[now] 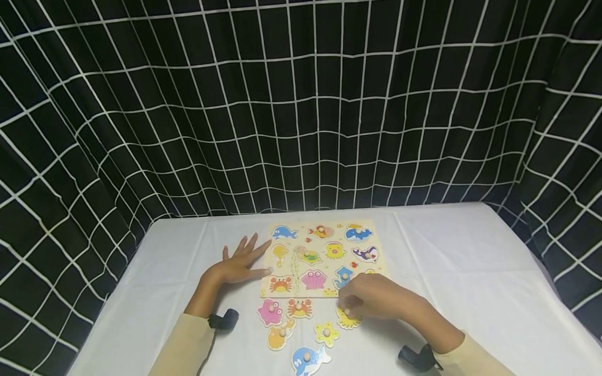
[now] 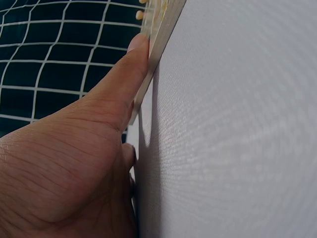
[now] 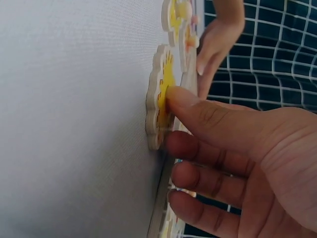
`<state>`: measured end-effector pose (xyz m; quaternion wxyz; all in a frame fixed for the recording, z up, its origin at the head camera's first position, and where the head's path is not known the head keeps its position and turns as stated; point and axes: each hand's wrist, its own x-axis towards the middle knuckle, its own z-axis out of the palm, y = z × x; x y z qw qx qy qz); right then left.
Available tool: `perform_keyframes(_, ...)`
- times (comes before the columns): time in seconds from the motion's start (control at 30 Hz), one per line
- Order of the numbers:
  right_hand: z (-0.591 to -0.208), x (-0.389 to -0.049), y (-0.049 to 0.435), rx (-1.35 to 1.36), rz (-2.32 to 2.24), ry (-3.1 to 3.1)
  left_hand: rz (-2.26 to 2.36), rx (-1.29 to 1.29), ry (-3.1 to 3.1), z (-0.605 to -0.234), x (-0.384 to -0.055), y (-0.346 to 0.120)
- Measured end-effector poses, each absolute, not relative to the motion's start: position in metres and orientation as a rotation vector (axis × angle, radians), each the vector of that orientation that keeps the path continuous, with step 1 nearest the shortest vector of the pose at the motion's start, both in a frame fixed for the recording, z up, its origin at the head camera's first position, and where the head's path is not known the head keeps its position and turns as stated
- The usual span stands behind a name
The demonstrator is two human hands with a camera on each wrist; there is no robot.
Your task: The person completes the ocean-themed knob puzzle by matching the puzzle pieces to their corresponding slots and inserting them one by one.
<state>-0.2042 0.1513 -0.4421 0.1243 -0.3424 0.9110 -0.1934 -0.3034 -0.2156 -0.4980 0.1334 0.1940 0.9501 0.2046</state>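
Observation:
My right hand (image 1: 376,297) is at the near right edge of the wooden puzzle board (image 1: 327,265). Its thumb and forefinger pinch a yellow puzzle piece (image 3: 166,84) with a scalloped rim; the knob is hidden behind the fingers. The other fingers curl beside the board's edge in the right wrist view. My left hand (image 1: 237,266) lies with fingers spread at the board's left side, the thumb (image 2: 133,64) resting on its edge. Sea-animal pictures cover the board, and several knobbed pieces sit in it, among them a turtle (image 1: 310,257) and a blue whale (image 1: 359,235).
Loose knobbed pieces lie in front of the board: a pink fish (image 1: 268,316), a red crab (image 1: 305,312), an orange seahorse (image 1: 277,340), a yellow starfish (image 1: 332,338) and a blue dolphin-like piece (image 1: 301,360). A white cloth (image 1: 437,250) covers the table; a black gridded curtain (image 1: 301,115) hangs behind.

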Motion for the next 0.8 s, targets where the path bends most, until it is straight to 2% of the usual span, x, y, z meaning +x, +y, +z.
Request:
perform_keyframes(0.27, -0.442, -0.206, 0.153, -1.008, -0.571, 2.635, 0.581, 0.558, 2.744, -0.486, -0.298, -0.213)
perform_keyframes(0.8, -0.44, -0.209, 0.158, -1.063, -0.583, 2.664, 0.55, 0.578, 2.741, -0.488, -0.299, -0.214)
